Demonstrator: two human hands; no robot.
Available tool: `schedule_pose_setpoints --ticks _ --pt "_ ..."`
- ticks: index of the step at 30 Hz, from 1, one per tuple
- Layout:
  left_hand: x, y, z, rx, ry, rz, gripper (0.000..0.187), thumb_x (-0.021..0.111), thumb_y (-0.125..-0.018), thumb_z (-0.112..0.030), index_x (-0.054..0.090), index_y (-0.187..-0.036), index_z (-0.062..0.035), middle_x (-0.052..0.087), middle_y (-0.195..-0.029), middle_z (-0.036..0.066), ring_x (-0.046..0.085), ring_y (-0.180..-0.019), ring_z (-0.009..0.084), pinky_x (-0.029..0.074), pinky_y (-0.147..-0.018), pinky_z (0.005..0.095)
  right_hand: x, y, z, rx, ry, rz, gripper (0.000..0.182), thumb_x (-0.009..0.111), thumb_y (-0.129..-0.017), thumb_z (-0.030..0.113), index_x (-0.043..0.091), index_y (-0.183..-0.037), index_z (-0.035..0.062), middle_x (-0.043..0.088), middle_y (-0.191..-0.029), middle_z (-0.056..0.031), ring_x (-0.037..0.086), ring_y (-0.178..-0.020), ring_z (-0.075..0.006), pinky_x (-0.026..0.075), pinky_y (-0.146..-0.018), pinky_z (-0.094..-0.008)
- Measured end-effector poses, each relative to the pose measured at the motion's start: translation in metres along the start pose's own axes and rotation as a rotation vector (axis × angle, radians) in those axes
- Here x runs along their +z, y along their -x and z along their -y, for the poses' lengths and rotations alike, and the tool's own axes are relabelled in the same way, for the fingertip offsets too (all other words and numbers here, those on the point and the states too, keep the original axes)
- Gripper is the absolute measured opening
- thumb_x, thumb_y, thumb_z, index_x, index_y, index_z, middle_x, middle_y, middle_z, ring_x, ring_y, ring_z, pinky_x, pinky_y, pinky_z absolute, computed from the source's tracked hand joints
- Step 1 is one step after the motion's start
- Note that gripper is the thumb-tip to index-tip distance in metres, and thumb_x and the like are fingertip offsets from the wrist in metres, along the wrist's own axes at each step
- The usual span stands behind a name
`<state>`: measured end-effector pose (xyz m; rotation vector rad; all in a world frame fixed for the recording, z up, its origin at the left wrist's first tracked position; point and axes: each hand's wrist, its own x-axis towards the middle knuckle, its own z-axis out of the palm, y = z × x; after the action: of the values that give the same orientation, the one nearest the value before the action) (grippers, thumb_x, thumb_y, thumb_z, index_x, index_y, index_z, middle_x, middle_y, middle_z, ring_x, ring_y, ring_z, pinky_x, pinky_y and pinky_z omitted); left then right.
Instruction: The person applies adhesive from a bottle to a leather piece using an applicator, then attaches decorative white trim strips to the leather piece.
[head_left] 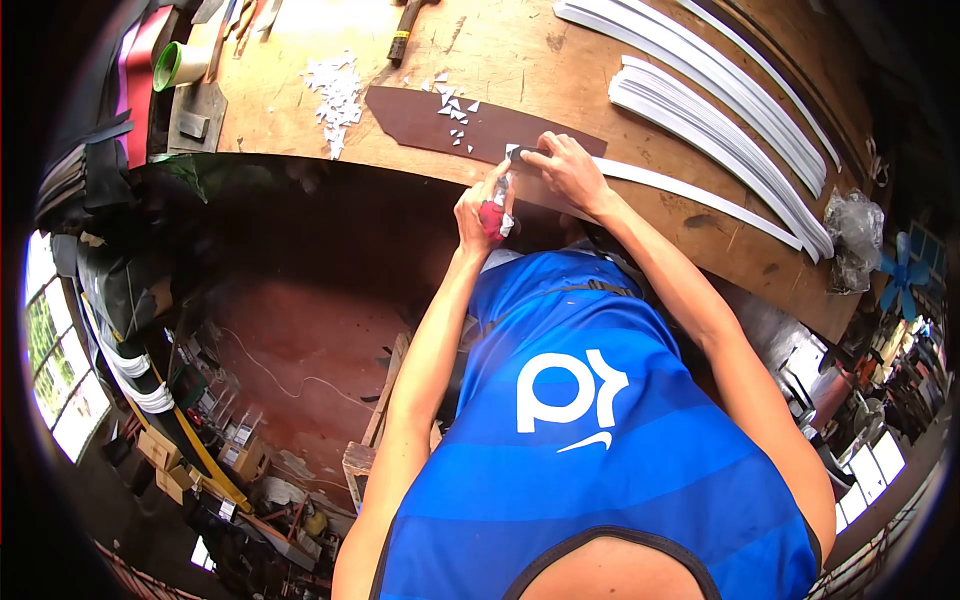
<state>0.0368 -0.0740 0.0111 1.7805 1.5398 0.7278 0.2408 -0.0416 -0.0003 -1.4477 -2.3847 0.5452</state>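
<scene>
At the near edge of the workbench (280,125), my right hand (572,172) is closed on a small dark flat tool (518,154); its exact kind is too small to make out. The tool is at the left end of a long white strip (700,202), which runs rightward from under this hand. My left hand (478,212) has curled fingers, with the fingertips at that same strip end. Red and white wrapping (494,218) shows around its fingers. Beneath the work lies a dark brown board (420,118), carrying several white triangular scraps (452,108).
A pile of white offcuts (338,95) lies left of the board. Bundles of white strips (715,140) cover the bench's right side, near crumpled clear plastic (855,235). A hammer-like handle (400,45) and a green cup (178,66) are farther back.
</scene>
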Motion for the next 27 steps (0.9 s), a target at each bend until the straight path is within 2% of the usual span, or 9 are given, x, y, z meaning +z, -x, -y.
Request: schedule_pose_setpoints --ticks 4,6,13,15,16,18,21,24,27 --pt "0.003 0.001 0.004 0.020 0.013 -0.014 0.032 0.068 -0.092 -0.015 0.067 -0.124 -0.0120 0.071 -0.092 0.018 0.070 -0.078 0.0328 0.054 -0.070 0.0383 0.002 0.000 -0.001 0.002 0.018 0.001 0.044 0.065 -0.075 0.003 0.067 -0.116 0.0171 0.055 -0.104 -0.0093 0.057 -0.096 -0.0277 0.050 -0.086 -0.0392" --pt "0.006 0.001 0.006 0.086 0.051 -0.093 0.039 0.071 -0.087 -0.012 0.067 -0.125 -0.0155 0.064 -0.074 0.017 0.063 -0.065 0.0349 0.051 -0.063 0.0415 0.002 0.000 0.000 0.002 0.026 -0.023 0.044 0.065 -0.075 0.003 0.067 -0.116 0.0173 0.055 -0.102 -0.0089 0.057 -0.094 -0.0275 0.050 -0.085 -0.0393" --pt "0.002 0.000 0.002 0.067 0.089 -0.086 0.038 0.071 -0.087 -0.013 0.067 -0.124 -0.0158 0.064 -0.074 0.017 0.063 -0.065 0.0344 0.051 -0.063 0.0416 0.003 -0.002 -0.002 -0.006 0.017 -0.009 0.042 0.065 -0.075 0.003 0.068 -0.115 0.0168 0.055 -0.100 -0.0084 0.058 -0.093 -0.0270 0.050 -0.085 -0.0392" --pt "-0.003 0.001 0.001 0.027 0.020 -0.001 0.031 0.068 -0.092 -0.013 0.068 -0.123 -0.0119 0.070 -0.089 0.018 0.069 -0.076 0.0328 0.054 -0.069 0.0383 0.001 -0.002 0.000 -0.001 0.020 -0.007 0.042 0.065 -0.075 0.003 0.068 -0.114 0.0173 0.055 -0.100 -0.0086 0.057 -0.092 -0.0272 0.050 -0.084 -0.0388" --pt "-0.003 0.001 0.001 0.028 0.020 -0.002 0.031 0.068 -0.092 -0.013 0.068 -0.123 -0.0119 0.070 -0.089 0.018 0.069 -0.076 0.0328 0.054 -0.069 0.0383 -0.001 -0.004 0.002 -0.002 0.021 -0.007 0.042 0.065 -0.075 0.003 0.068 -0.114 0.0173 0.055 -0.100 -0.0086 0.057 -0.092 -0.0272 0.050 -0.084 -0.0388" --pt "-0.002 0.000 0.002 0.041 -0.004 0.006 0.032 0.067 -0.093 -0.014 0.067 -0.124 -0.0113 0.071 -0.093 0.019 0.069 -0.078 0.0340 0.055 -0.071 0.0379 -0.004 -0.005 0.003 -0.047 0.051 -0.026 0.025 0.063 -0.077 0.009 0.067 -0.102 0.0108 0.055 -0.100 -0.0099 0.056 -0.093 -0.0262 0.049 -0.083 -0.0379" --pt "-0.004 0.000 0.003 0.017 0.048 0.013 0.031 0.066 -0.094 -0.014 0.067 -0.124 -0.0087 0.071 -0.099 0.019 0.071 -0.082 0.0318 0.055 -0.074 0.0365 0.002 -0.013 0.010 -0.105 0.069 -0.089 0.013 0.062 -0.078 0.009 0.065 -0.091 0.0065 0.055 -0.101 -0.0105 0.057 -0.094 -0.0264 0.049 -0.084 -0.0375" --pt "-0.005 0.000 0.005 -0.079 0.150 -0.028 0.030 0.066 -0.094 -0.014 0.068 -0.123 -0.0057 0.072 -0.102 0.019 0.073 -0.086 0.0278 0.055 -0.076 0.0349 0.008 -0.017 0.012 -0.086 0.025 -0.103 0.006 0.062 -0.080 0.009 0.063 -0.084 0.0047 0.056 -0.100 -0.0109 0.058 -0.091 -0.0264 0.050 -0.083 -0.0374" --pt "-0.006 0.001 0.007 -0.048 0.161 -0.050 0.028 0.066 -0.095 -0.013 0.068 -0.121 -0.0036 0.072 -0.104 0.019 0.073 -0.088 0.0254 0.055 -0.077 0.0336 0.015 -0.018 0.012 -0.063 -0.008 -0.129 0.005 0.062 -0.080 0.009 0.062 -0.082 0.0047 0.057 -0.097 -0.0108 0.059 -0.088 -0.0263 0.051 -0.080 -0.0369"
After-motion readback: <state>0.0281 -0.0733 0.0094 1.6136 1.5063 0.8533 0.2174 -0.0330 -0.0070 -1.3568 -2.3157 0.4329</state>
